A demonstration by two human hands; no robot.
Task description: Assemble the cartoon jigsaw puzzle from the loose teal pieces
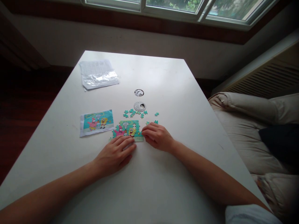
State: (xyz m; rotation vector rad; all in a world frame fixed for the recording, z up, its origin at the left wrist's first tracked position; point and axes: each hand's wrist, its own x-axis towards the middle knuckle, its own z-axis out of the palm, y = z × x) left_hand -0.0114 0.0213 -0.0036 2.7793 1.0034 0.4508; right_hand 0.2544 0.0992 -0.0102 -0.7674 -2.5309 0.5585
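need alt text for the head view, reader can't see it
A person's left hand rests on a partly assembled cartoon jigsaw, the right hand at its right edge. Loose pieces lie beyond it on a white table, a printed picture to its left.

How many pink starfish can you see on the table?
2: one pink cartoon starfish is printed on the rectangular teal picture sheet; the other starfish is on the partly assembled teal jigsaw. The left hand overlaps the jigsaw, so more could be hidden.
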